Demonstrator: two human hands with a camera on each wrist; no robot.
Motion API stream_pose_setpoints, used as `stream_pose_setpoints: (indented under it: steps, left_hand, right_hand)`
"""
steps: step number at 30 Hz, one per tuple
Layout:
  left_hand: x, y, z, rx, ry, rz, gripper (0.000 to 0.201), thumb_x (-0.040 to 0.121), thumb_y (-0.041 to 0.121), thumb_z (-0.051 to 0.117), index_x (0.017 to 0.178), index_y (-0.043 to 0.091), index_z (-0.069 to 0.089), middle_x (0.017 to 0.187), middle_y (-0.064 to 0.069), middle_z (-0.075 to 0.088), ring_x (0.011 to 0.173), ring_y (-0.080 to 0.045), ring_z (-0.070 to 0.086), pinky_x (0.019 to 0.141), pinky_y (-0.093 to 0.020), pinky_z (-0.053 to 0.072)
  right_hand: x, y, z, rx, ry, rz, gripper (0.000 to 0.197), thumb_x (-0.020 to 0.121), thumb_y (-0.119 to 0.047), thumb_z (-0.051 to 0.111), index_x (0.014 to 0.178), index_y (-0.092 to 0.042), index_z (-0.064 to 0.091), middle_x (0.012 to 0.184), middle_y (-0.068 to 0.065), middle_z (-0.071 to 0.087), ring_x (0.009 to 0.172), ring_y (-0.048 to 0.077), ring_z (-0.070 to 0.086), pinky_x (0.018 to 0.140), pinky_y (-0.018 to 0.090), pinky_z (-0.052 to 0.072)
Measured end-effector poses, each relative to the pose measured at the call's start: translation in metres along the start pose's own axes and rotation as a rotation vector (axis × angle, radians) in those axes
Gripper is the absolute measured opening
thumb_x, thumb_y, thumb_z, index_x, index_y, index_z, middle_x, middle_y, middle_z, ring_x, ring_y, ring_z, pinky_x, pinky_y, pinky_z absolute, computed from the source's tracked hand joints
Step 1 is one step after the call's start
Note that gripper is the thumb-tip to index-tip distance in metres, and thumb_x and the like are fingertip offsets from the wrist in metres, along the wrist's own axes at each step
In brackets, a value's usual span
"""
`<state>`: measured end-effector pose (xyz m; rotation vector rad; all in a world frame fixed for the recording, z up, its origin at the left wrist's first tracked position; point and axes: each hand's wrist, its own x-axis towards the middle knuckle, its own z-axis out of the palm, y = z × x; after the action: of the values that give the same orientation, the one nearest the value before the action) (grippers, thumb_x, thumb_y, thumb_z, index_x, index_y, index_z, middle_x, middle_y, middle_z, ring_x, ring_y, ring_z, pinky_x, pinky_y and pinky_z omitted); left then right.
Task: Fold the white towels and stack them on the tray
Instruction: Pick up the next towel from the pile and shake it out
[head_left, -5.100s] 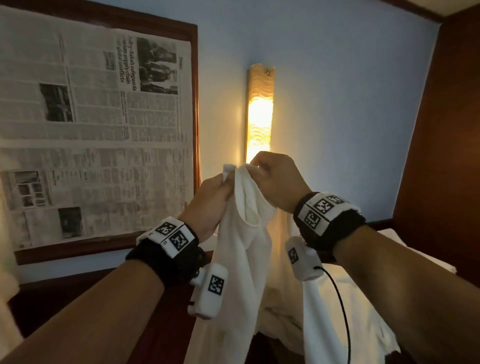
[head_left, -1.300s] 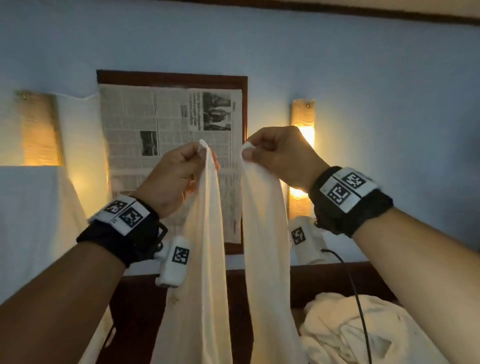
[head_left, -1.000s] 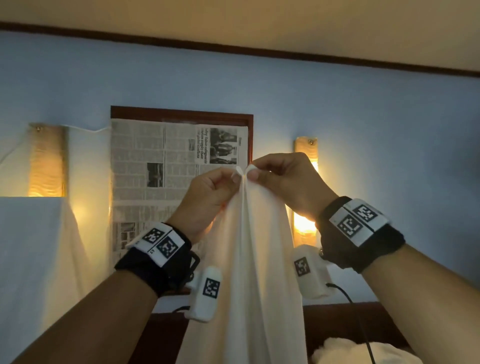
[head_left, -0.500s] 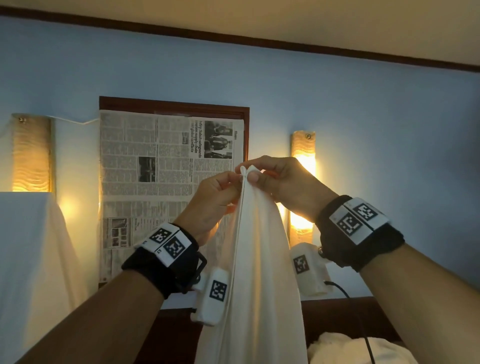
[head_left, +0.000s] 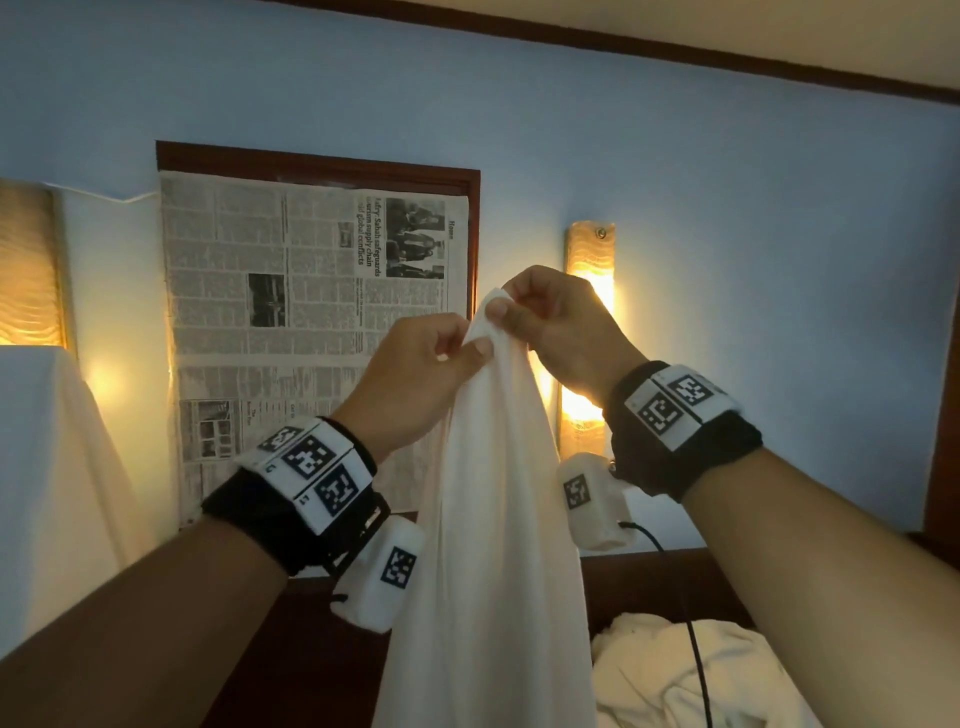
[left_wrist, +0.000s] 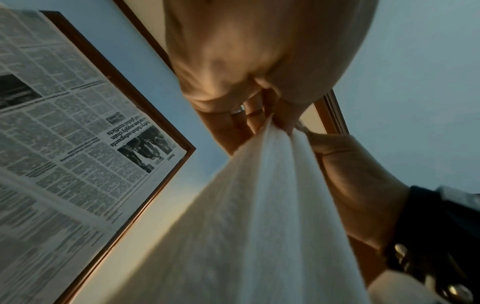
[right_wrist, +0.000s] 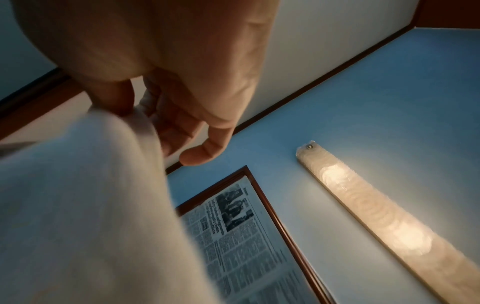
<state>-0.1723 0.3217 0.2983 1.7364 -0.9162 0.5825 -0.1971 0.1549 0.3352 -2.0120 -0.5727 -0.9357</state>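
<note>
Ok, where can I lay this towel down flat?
No bare flat patch shows. The left hand and right hand pinch the hanging towel at its top. Lower right is crowded by a heap of crumpled white towels; a draped white cloth fills the left. Between them only a dark wood panel shows. Tray not in view.

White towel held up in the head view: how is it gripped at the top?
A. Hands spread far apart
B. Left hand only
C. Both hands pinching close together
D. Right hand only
C: the left hand and right hand both pinch the top of the white towel, nearly touching.
</note>
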Motion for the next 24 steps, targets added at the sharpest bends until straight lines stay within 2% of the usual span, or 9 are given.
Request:
stream_pose_setpoints:
  steps: [4, 6, 8, 11, 14, 16, 18, 21, 24]
  left_hand:
    - [0.005, -0.002, -0.003, -0.061, -0.003, -0.019, 0.015, 0.099, 0.027, 0.059, 0.093, 0.021, 0.071, 0.097, -0.005, 0.072, 0.092, -0.025, 0.068, 0.088, -0.047, 0.056]
    - [0.005, -0.004, -0.001, -0.122, -0.045, -0.068, 0.018, 0.094, 0.033, 0.058, 0.083, 0.026, 0.07, 0.094, -0.006, 0.07, 0.089, -0.024, 0.066, 0.089, -0.051, 0.053]
    - [0.001, -0.009, 0.004, -0.124, -0.065, -0.091, 0.024, 0.094, 0.039, 0.056, 0.079, 0.025, 0.068, 0.093, -0.012, 0.068, 0.086, -0.022, 0.062, 0.089, -0.05, 0.053]
    - [-0.01, -0.014, 0.009, 0.057, -0.092, 0.0, 0.032, 0.101, 0.044, 0.055, 0.087, 0.017, 0.067, 0.086, -0.003, 0.068, 0.076, -0.011, 0.062, 0.074, -0.029, 0.051]
    - [-0.015, -0.019, 0.009, 0.094, -0.108, 0.064, 0.035, 0.104, 0.038, 0.052, 0.09, 0.01, 0.067, 0.085, -0.005, 0.066, 0.075, -0.017, 0.062, 0.07, -0.034, 0.049]
    - [-0.017, -0.024, 0.009, 0.062, -0.107, 0.043, 0.034, 0.105, 0.032, 0.05, 0.084, 0.011, 0.065, 0.079, -0.001, 0.059, 0.07, -0.012, 0.055, 0.069, -0.032, 0.044]
    - [-0.021, -0.029, 0.012, 0.016, -0.114, 0.008, 0.033, 0.105, 0.028, 0.05, 0.078, 0.013, 0.061, 0.075, 0.001, 0.053, 0.069, -0.01, 0.05, 0.069, -0.03, 0.041]
    - [-0.025, -0.033, 0.016, -0.069, -0.107, -0.087, 0.035, 0.105, 0.03, 0.049, 0.079, 0.008, 0.058, 0.076, -0.001, 0.05, 0.07, -0.011, 0.049, 0.068, -0.03, 0.041]
    - [-0.025, -0.032, 0.019, -0.095, -0.169, -0.134, 0.03, 0.105, 0.037, 0.047, 0.087, 0.019, 0.063, 0.084, 0.002, 0.057, 0.079, -0.012, 0.057, 0.072, -0.034, 0.05]
  right_hand:
    - [-0.023, 0.014, 0.007, 0.245, -0.021, 0.108, 0.023, 0.092, -0.032, 0.065, 0.094, -0.008, 0.064, 0.096, 0.011, 0.066, 0.095, 0.035, 0.065, 0.091, 0.053, 0.055]
    - [-0.036, 0.02, 0.011, 0.331, -0.066, 0.198, 0.033, 0.095, -0.032, 0.061, 0.102, 0.0, 0.064, 0.101, 0.018, 0.064, 0.103, 0.043, 0.062, 0.095, 0.057, 0.051]
    - [-0.042, 0.024, 0.013, 0.3, -0.081, 0.226, 0.033, 0.097, -0.034, 0.058, 0.101, -0.002, 0.063, 0.098, 0.014, 0.065, 0.102, 0.041, 0.064, 0.092, 0.055, 0.054]
    - [-0.046, 0.026, 0.011, 0.089, -0.067, 0.166, 0.029, 0.097, -0.037, 0.059, 0.089, -0.01, 0.064, 0.085, 0.005, 0.066, 0.081, 0.027, 0.069, 0.079, 0.042, 0.059]
    - [-0.054, 0.026, 0.013, -0.021, -0.046, 0.133, 0.025, 0.097, -0.035, 0.061, 0.083, -0.015, 0.064, 0.079, 0.001, 0.065, 0.071, 0.013, 0.065, 0.067, 0.029, 0.054]
    - [-0.065, 0.026, 0.017, 0.032, -0.021, 0.169, 0.032, 0.095, -0.038, 0.063, 0.083, -0.008, 0.065, 0.08, 0.012, 0.065, 0.074, 0.02, 0.066, 0.063, 0.04, 0.055]
    - [-0.079, 0.027, 0.022, 0.207, 0.009, 0.278, 0.036, 0.096, -0.038, 0.059, 0.089, -0.004, 0.069, 0.09, 0.019, 0.067, 0.082, 0.033, 0.067, 0.076, 0.057, 0.055]
    - [-0.106, 0.032, 0.029, 0.395, 0.036, 0.451, 0.025, 0.1, -0.025, 0.053, 0.09, -0.014, 0.072, 0.09, 0.004, 0.071, 0.087, 0.028, 0.068, 0.09, 0.058, 0.052]
    - [-0.135, 0.043, 0.034, 0.424, 0.002, 0.522, 0.029, 0.096, -0.023, 0.059, 0.108, 0.003, 0.066, 0.103, 0.016, 0.064, 0.095, 0.036, 0.061, 0.097, 0.062, 0.045]
